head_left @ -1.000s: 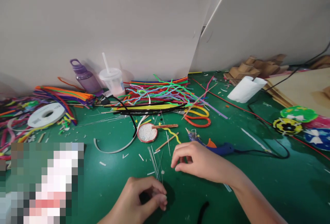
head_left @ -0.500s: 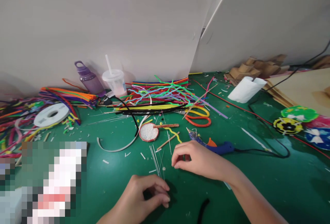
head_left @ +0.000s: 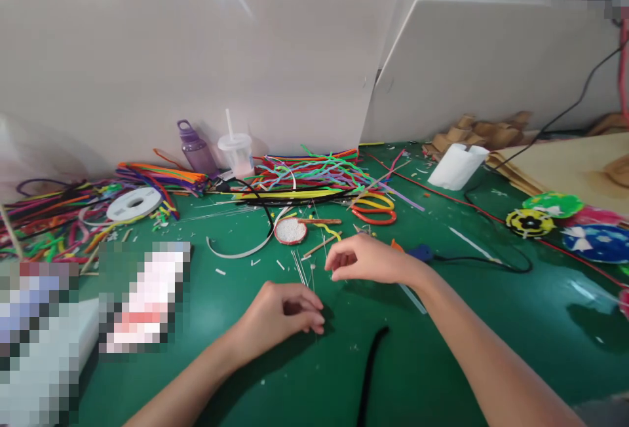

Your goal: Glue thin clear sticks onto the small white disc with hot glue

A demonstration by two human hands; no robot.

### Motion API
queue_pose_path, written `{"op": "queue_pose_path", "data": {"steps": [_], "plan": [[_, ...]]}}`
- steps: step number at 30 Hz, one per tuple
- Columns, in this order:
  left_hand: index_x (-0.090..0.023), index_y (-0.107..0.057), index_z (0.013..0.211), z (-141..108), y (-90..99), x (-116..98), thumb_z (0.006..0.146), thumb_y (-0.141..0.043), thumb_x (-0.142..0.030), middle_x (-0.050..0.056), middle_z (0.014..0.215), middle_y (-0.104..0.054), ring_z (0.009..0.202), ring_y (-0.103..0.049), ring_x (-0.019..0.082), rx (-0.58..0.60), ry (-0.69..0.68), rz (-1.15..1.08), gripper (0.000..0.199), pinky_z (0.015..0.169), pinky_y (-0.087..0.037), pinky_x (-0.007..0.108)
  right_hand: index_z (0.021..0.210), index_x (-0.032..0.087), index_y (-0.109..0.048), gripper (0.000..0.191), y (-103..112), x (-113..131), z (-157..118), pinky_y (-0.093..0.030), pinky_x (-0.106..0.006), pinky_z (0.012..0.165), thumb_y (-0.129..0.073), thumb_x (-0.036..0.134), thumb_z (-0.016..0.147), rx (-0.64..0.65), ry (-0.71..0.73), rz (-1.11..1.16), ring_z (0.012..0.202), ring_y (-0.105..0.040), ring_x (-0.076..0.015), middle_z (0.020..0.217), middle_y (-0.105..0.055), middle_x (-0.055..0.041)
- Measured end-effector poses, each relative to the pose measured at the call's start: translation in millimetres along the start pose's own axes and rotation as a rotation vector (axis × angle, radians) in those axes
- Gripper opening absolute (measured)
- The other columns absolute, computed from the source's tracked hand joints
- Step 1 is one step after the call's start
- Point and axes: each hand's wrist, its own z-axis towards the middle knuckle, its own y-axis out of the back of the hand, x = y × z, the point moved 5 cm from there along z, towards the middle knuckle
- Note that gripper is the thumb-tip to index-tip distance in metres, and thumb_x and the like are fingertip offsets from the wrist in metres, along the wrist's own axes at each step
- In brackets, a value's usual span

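My left hand (head_left: 282, 312) hovers low over the green table (head_left: 275, 381), fingers curled toward the thumb. Anything between its fingertips is too fine to make out. Farther out and to the right, my right hand (head_left: 363, 258) has its fingers bent in a loose pinch; what it holds, if anything, does not show. Several thin metal wires (head_left: 299, 268) lie just beyond my left hand. A small dish of white beads (head_left: 289, 230) sits past them, with a brown stick (head_left: 322, 221) against its rim. Partly behind my right hand and forearm is a blue glue gun (head_left: 420, 253).
Orange-handled scissors (head_left: 376, 217) and bundled pipe cleaners (head_left: 309, 175) lie at the back, near a lidded cup (head_left: 236, 154) and purple bottle (head_left: 196, 150). A white spool (head_left: 133, 204) is left. A black pipe cleaner (head_left: 368, 374) lies in front; flower-like pieces (head_left: 531, 222) are right.
The view has tilted up, so the space above the partition shows and more of both forearms is seen. Both hands keep nearly the same pose over the table.
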Motion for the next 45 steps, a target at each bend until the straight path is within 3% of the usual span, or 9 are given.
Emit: {"op": "queue_pose_path", "data": {"steps": [3, 6, 11, 17, 22, 26, 38, 45], "plan": [[-0.013, -0.065, 0.089, 0, -1.0, 0, 0.071, -0.071, -0.026, 0.006, 0.077, -0.074, 0.068, -0.069, 0.015, 0.006, -0.033, -0.008, 0.023, 0.065, -0.053, 0.023, 0.086, 0.017, -0.069, 0.023, 2, 6, -4, -0.044, -0.025, 0.061, -0.07, 0.032, 0.069, -0.031, 0.057, -0.054, 0.072, -0.06, -0.0154, 0.082, -0.069, -0.004], [-0.011, -0.065, 0.089, -2, -0.7, -6, 0.072, -0.071, -0.032, 0.008, 0.078, -0.074, 0.068, -0.069, 0.016, 0.006, -0.089, 0.008, 0.028, 0.067, -0.054, 0.027, 0.091, 0.017, -0.069, 0.028, 11, 14, -10, -0.043, -0.025, 0.062, -0.066, 0.039, 0.074, -0.142, 0.118, -0.007, 0.074, -0.058, -0.0151, 0.089, -0.068, -0.0058], [-0.01, -0.065, 0.087, -6, 8.0, -14, 0.074, -0.069, -0.037, 0.008, 0.074, -0.072, 0.068, -0.069, 0.017, -0.116, -0.184, 0.039, 0.03, 0.066, -0.055, 0.028, 0.086, 0.014, -0.068, 0.029, 21, 21, -17, -0.04, -0.024, 0.056, -0.056, 0.04, 0.081, -0.295, 0.205, 0.155, 0.063, -0.054, -0.0116, 0.083, -0.067, -0.0065], [-0.013, -0.066, 0.086, -5, 10.3, -12, 0.074, -0.069, -0.036, 0.004, 0.067, -0.071, 0.059, -0.067, 0.014, -0.142, -0.193, 0.17, 0.026, 0.055, -0.049, 0.021, 0.085, 0.016, -0.072, 0.03, 7, 15, -9, -0.042, -0.026, 0.062, -0.067, 0.042, 0.071, -0.151, 0.165, -0.035, 0.073, -0.058, -0.0157, 0.082, -0.068, -0.0052], [-0.014, -0.067, 0.085, -3, 10.5, -12, 0.074, -0.068, -0.036, 0.0, 0.064, -0.069, 0.049, -0.062, 0.01, -0.145, -0.214, 0.207, 0.024, 0.057, -0.049, 0.021, 0.089, 0.015, -0.071, 0.039, 3, 12, -5, -0.043, -0.025, 0.063, -0.06, 0.051, 0.077, -0.155, 0.178, 0.025, 0.073, -0.059, -0.0156, 0.083, -0.069, -0.0062], [-0.015, -0.068, 0.086, -3, 7.8, -12, 0.072, -0.07, -0.035, 0.0, 0.064, -0.069, 0.044, -0.058, 0.008, -0.119, -0.181, 0.218, 0.025, 0.052, -0.046, 0.019, 0.085, 0.016, -0.071, 0.034, -4, 8, -4, -0.045, -0.025, 0.066, -0.068, 0.046, 0.07, -0.066, 0.147, 0.012, 0.079, -0.061, -0.0175, 0.085, -0.069, -0.0055], [-0.014, -0.068, 0.081, -6, -1.7, -13, 0.074, -0.067, -0.036, 0.003, 0.068, -0.071, 0.042, -0.057, 0.008, -0.041, -0.152, 0.159, 0.023, 0.05, -0.046, 0.019, 0.081, 0.014, -0.071, 0.028, -13, 7, -2, -0.042, -0.021, 0.049, -0.064, 0.04, 0.073, 0.009, 0.089, -0.02, 0.052, -0.054, -0.0105, 0.063, -0.062, -0.0022], [-0.013, -0.066, 0.079, -7, -3.3, -13, 0.075, -0.066, -0.033, 0.003, 0.068, -0.07, 0.043, -0.057, 0.008, -0.029, -0.146, 0.127, 0.021, 0.05, -0.045, 0.019, 0.087, 0.015, -0.071, 0.029, -16, 6, -1, -0.043, -0.022, 0.05, -0.066, 0.04, 0.072, 0.035, 0.087, -0.012, 0.056, -0.057, -0.0123, 0.069, -0.066, -0.0035]]}}
